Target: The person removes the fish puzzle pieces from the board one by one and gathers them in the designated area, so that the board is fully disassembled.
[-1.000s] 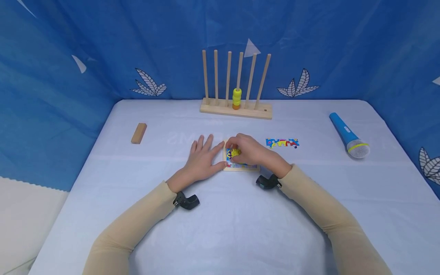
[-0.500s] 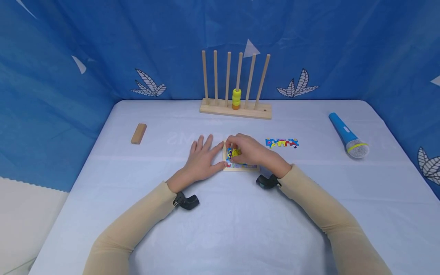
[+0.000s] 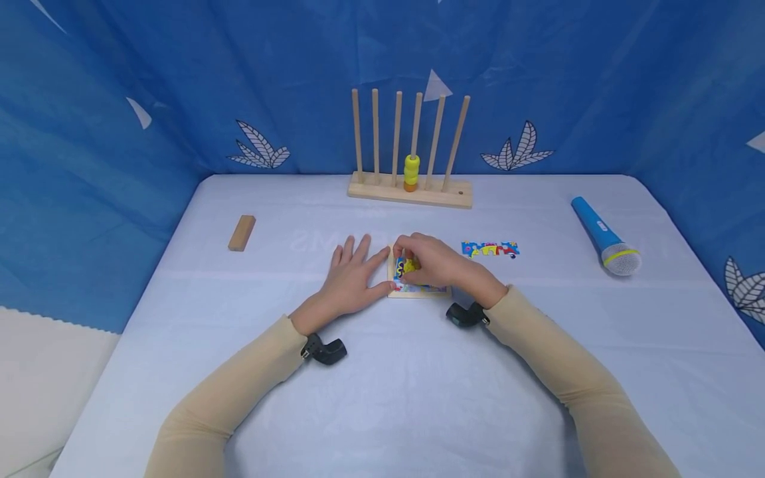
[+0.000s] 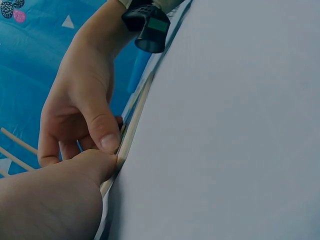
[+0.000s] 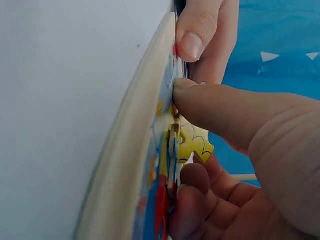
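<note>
A small jigsaw puzzle in a wooden tray [image 3: 420, 295] lies mid-table, partly covered by my right hand [image 3: 436, 260]. In the right wrist view a yellow puzzle piece [image 5: 196, 142] sticks up at an angle from the picture. The right hand pinches it between the thumb and curled fingers, with the thumb tip against the puzzle surface. My left hand [image 3: 349, 282] lies spread on the table, its thumb and forefinger touching the tray's left side. The left wrist view shows both hands meeting at the tray's edge [image 4: 134, 129]; the puzzle picture is mostly hidden there.
A strip of joined puzzle pieces [image 3: 490, 249] lies right of the tray. Behind stands a wooden peg rack [image 3: 382, 191] with yellow and orange beads [image 3: 411, 171] on one peg. A wooden block [image 3: 242, 232] lies left, a blue microphone [image 3: 600, 229] right.
</note>
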The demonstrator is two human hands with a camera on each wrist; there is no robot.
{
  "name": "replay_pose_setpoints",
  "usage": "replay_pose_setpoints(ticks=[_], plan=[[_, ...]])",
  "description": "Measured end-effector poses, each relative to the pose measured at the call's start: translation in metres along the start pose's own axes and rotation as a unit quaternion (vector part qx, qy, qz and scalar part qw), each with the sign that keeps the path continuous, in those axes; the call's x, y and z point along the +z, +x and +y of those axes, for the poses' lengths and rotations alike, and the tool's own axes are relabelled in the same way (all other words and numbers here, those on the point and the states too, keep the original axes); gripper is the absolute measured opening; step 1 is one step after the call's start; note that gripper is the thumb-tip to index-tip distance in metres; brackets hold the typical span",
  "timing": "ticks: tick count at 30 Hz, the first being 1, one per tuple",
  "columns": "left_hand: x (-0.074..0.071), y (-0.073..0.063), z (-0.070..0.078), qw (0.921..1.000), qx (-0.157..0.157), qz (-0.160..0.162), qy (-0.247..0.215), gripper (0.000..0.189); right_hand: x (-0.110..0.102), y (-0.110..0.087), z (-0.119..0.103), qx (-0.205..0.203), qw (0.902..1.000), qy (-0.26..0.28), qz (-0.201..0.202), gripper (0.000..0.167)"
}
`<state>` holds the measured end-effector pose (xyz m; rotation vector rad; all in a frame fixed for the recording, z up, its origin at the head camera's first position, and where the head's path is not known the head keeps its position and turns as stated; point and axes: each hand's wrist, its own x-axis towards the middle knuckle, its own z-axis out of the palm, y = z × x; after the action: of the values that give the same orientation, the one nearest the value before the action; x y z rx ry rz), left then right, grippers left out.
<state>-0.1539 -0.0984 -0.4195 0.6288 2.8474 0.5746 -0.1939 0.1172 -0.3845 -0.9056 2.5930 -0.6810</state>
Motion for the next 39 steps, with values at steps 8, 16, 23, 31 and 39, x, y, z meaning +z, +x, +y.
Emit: replay_pose_setpoints(ticks=[8, 16, 23, 31, 39], plan=[[-0.001, -0.001, 0.002, 1.0000, -0.003, 0.000, -0.006, 0.076, -0.006, -0.002, 0.006, -0.024, 0.9973, 0.064, -0.027, 0.027], [0.000, 0.000, 0.001, 1.0000, -0.006, -0.001, -0.006, 0.076, -0.008, -0.004, 0.007, -0.014, 0.9966, 0.076, -0.029, 0.021], [0.001, 0.001, 0.001, 1.0000, -0.006, -0.003, -0.005, 0.075, -0.019, -0.008, 0.007, -0.003, 0.9962, 0.084, -0.022, 0.023], [0.003, 0.002, 0.002, 0.9999, -0.014, -0.006, -0.004, 0.076, -0.046, -0.034, 0.018, 0.033, 0.9939, 0.102, 0.025, 0.025], [0.003, 0.002, 0.003, 0.9999, -0.014, -0.004, -0.007, 0.077, -0.061, -0.069, 0.050, 0.111, 0.9890, 0.083, 0.052, 0.028]])
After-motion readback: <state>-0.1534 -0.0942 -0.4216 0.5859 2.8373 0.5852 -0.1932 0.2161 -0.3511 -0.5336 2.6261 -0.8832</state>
